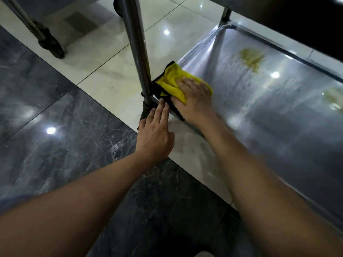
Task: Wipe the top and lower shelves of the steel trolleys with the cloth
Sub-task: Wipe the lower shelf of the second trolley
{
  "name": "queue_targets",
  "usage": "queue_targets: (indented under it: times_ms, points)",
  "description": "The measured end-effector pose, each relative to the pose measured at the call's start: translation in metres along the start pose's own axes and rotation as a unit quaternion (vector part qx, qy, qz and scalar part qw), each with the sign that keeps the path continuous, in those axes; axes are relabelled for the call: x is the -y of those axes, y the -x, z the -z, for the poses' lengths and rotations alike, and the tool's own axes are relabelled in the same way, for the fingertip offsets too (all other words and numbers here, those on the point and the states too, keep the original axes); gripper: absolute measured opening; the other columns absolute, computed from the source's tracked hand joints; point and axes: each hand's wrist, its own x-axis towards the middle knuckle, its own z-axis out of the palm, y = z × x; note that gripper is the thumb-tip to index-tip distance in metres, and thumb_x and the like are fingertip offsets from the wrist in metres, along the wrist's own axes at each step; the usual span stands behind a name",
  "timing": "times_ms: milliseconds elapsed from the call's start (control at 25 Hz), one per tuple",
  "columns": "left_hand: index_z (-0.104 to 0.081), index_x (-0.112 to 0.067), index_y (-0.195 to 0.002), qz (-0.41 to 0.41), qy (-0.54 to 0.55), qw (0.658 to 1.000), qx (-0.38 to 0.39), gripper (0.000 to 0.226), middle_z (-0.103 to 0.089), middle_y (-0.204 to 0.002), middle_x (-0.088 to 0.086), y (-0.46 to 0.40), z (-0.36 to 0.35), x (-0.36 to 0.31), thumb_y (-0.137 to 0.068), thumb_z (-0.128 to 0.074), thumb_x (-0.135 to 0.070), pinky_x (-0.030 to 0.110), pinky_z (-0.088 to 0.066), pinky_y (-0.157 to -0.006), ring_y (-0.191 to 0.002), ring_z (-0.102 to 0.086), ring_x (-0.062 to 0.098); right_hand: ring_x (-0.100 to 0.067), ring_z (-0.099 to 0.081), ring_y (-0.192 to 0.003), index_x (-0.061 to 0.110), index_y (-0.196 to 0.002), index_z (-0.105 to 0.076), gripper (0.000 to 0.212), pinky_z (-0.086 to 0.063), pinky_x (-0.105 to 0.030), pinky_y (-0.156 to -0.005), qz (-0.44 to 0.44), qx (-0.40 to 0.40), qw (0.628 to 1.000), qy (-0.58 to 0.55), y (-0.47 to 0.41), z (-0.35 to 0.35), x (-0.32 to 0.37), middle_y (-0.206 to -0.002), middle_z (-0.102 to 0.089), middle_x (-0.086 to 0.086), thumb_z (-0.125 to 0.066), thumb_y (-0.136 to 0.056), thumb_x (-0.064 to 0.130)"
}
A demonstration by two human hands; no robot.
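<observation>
Your right hand (194, 101), frame centre: arm extended, fingers flat, pressing yellow cloth (173, 81) onto lower shelf (269, 108) corner beside trolley post (137, 52). Your left hand (156, 132): arm outstretched, fingers straight, fingertips touching cloth's black edge at shelf rim. Yellowish smear (252, 59) upper right.

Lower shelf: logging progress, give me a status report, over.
Right hand flat, pressing yellow cloth onto lower shelf corner. Left hand open, fingertips at shelf edge by trolley leg. Yellowish smears not yet wiped. Nothing in the way.
</observation>
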Motion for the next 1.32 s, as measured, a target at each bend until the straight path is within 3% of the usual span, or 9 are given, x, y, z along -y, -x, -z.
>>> queue_targets:
  times_ms: [80, 240, 440, 600, 760, 920, 1000, 1160, 1320]
  points:
    - [0.002, -0.019, -0.161, -0.016, -0.024, 1.0, 0.001, 0.086, 0.008, -0.17, 0.002, -0.001, 0.001, 0.002, -0.093, -0.048, -0.03, 0.047, -0.023, -0.118, -0.155, -0.009, 0.027, -0.023, -0.031, -0.148, 0.025, -0.152, -0.041, 0.064, -0.019, -0.043, -0.122, -0.003, 0.008, 1.0, 0.015, -0.006, 0.008, -0.018, -0.159, -0.038, -0.003, -0.05, -0.095, 0.054]
    - [0.004, -0.018, -0.161, -0.024, -0.048, 0.998, 0.02, 0.085, 0.006, -0.17, 0.004, -0.006, 0.006, 0.004, -0.094, -0.047, -0.032, 0.05, -0.024, -0.119, -0.155, -0.009, 0.028, -0.026, -0.028, -0.149, 0.021, -0.154, -0.036, 0.068, -0.014, -0.042, -0.123, -0.206, -0.011, 0.979, 0.011, -0.007, 0.03, -0.047, -0.161, -0.034, -0.008, -0.049, -0.096, 0.053]
    - [0.005, -0.013, -0.161, -0.016, -0.065, 0.998, 0.014, 0.091, 0.007, -0.17, 0.007, -0.003, 0.004, -0.004, -0.091, -0.05, -0.033, 0.045, -0.03, -0.114, -0.154, -0.014, 0.027, -0.025, -0.039, -0.144, 0.019, -0.147, -0.049, 0.061, -0.024, -0.042, -0.12, -0.053, -0.012, 0.999, 0.006, 0.07, 0.025, -0.042, -0.153, -0.047, -0.008, -0.056, -0.095, 0.049]
    - [0.006, -0.012, -0.16, -0.008, -0.064, 0.998, 0.022, 0.091, 0.01, -0.169, 0.007, -0.001, 0.001, -0.007, -0.091, -0.05, -0.033, 0.047, -0.029, -0.115, -0.153, -0.015, 0.03, -0.028, -0.035, -0.145, 0.017, -0.149, -0.045, 0.063, -0.02, -0.042, -0.121, -0.267, -0.048, 0.962, 0.045, 0.081, 0.045, -0.079, -0.156, -0.042, -0.01, -0.053, -0.095, 0.048]
    - [0.007, -0.009, -0.16, 0.013, -0.065, 0.997, 0.033, 0.091, 0.013, -0.169, 0.009, 0.0, 0.004, -0.015, -0.092, -0.048, -0.034, 0.047, -0.028, -0.116, -0.153, -0.013, 0.031, -0.026, -0.037, -0.145, 0.022, -0.148, -0.047, 0.059, -0.024, -0.044, -0.12, -0.091, 0.002, 0.996, 0.022, 0.128, 0.043, -0.069, -0.154, -0.045, -0.006, -0.053, -0.096, 0.048]
    - [0.01, -0.004, -0.158, 0.019, -0.128, 0.99, 0.049, 0.088, 0.013, -0.168, 0.015, 0.002, 0.008, -0.025, -0.096, -0.043, -0.037, 0.046, -0.022, -0.122, -0.155, -0.006, 0.032, -0.028, -0.037, -0.144, 0.021, -0.149, -0.045, 0.06, -0.025, -0.043, -0.119, -0.325, -0.073, 0.941, 0.064, 0.14, 0.066, -0.103, -0.155, -0.043, -0.009, -0.047, -0.095, 0.048]
    - [0.009, -0.001, -0.158, 0.034, -0.143, 0.988, 0.05, 0.086, 0.01, -0.167, 0.018, -0.001, 0.011, -0.036, -0.098, -0.04, -0.04, 0.048, -0.012, -0.126, -0.156, -0.001, 0.033, -0.028, -0.032, -0.147, 0.018, -0.15, -0.042, 0.062, -0.017, -0.044, -0.122, -0.326, -0.082, 0.94, 0.052, 0.154, 0.057, -0.091, -0.157, -0.04, -0.009, -0.049, -0.096, 0.047]
    - [0.009, -0.002, -0.158, -0.228, -0.148, 0.962, 0.035, 0.084, 0.01, -0.167, 0.022, 0.034, -0.021, -0.085, -0.096, -0.028, -0.045, 0.047, 0.0, -0.127, -0.155, 0.01, 0.032, -0.023, -0.025, -0.151, 0.021, -0.153, -0.038, 0.064, -0.01, -0.043, -0.124, -0.264, -0.078, 0.961, 0.034, 0.169, 0.053, -0.074, -0.161, -0.034, -0.005, -0.048, -0.098, 0.05]
    - [0.004, -0.003, -0.159, -0.219, -0.074, 0.972, 0.047, 0.087, 0.011, -0.168, 0.017, 0.056, -0.043, -0.109, -0.092, -0.025, -0.05, 0.042, -0.004, -0.128, -0.156, 0.011, 0.027, -0.028, -0.038, -0.143, 0.02, -0.149, -0.045, 0.062, -0.024, -0.042, -0.12, -0.289, -0.084, 0.951, 0.07, 0.17, 0.066, -0.106, -0.156, -0.043, -0.008, -0.048, -0.095, 0.051]
